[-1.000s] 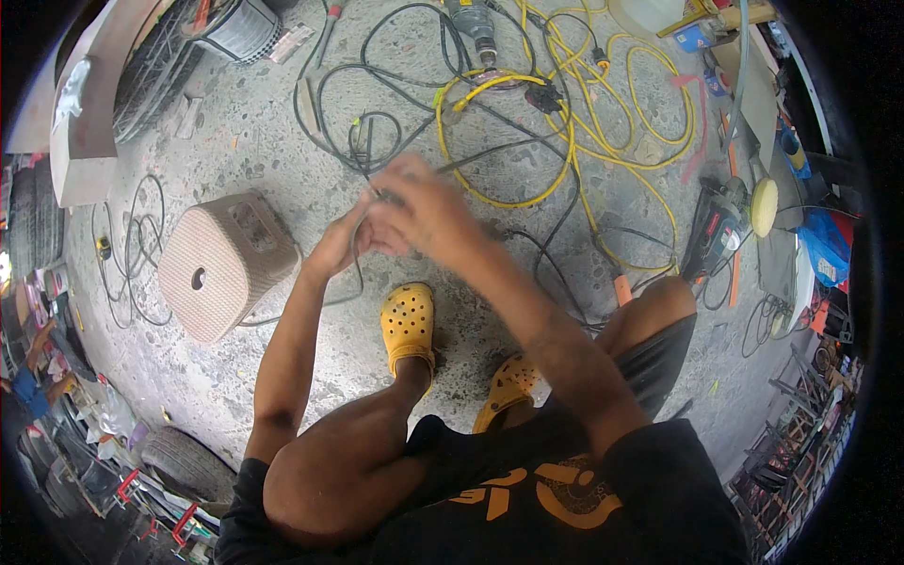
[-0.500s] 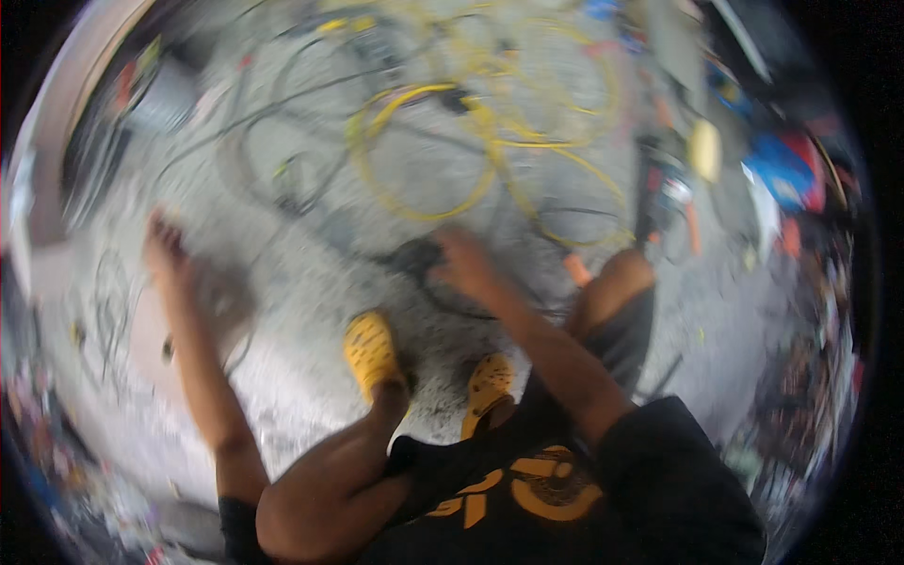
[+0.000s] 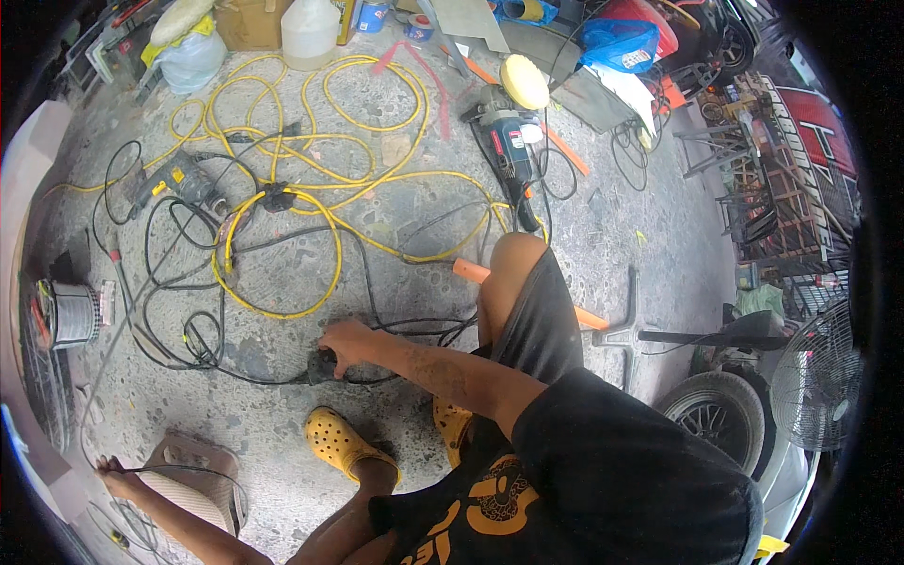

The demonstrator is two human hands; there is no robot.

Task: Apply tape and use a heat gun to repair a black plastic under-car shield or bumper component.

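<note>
At the far left my left hand [image 3: 117, 477] is closed around a thin black cable [image 3: 151, 469]. The cable rises from that hand along the left side and also trails rightward over a beige ribbed object [image 3: 193, 485]. In front of my feet my right hand [image 3: 347, 345] is curled around a dark cable connector [image 3: 321, 365] low over the concrete floor. Black cords [image 3: 252, 379] run out of both sides of the connector. My fingers hide part of it.
A coiled yellow cord [image 3: 339, 268] lies ahead, beside a yellow-and-grey power tool [image 3: 186, 181]. To the right rests a polisher [image 3: 511, 155] with a yellow pad. Orange strips [image 3: 471, 271], a wheel [image 3: 713, 421] and a fan [image 3: 815, 384] are at right; a bucket [image 3: 73, 314] stands left.
The view has swung and sharpened. My right hand still reaches to the connector in front of my feet. My left hand now appears lower, at the far left edge, with the thin cable.
</note>
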